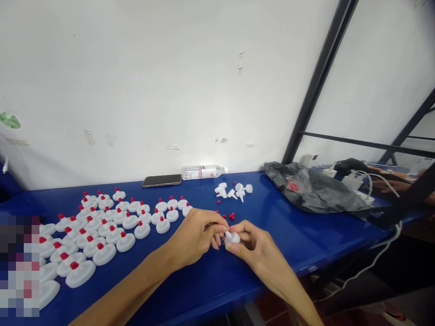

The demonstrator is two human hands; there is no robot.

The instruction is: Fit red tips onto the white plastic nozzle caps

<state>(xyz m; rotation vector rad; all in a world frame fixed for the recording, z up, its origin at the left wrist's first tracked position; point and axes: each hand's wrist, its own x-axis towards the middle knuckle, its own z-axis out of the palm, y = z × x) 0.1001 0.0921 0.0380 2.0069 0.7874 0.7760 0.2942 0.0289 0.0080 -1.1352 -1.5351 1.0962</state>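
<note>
Between thumb and fingers, my right hand (255, 244) grips a white plastic nozzle cap (232, 238), its spout tilted up to the left. My left hand (200, 231) is closed in a pinch at the spout's tip; whatever its fingertips hold is hidden. Just beyond the hands lie several small red tips (232, 216). Farther back is a loose group of bare white nozzle caps (239, 188), some on their sides. On the left, many white caps with red tips (125, 241) stand upright in rows.
A phone (161, 180) and a clear plastic bottle (203, 172) lie along the wall. To the right, a dark plastic bag (312, 194) carries a small clear bag of red pieces (294, 185). White cables and a black metal frame (314, 86) stand on that side of the blue table (275, 231).
</note>
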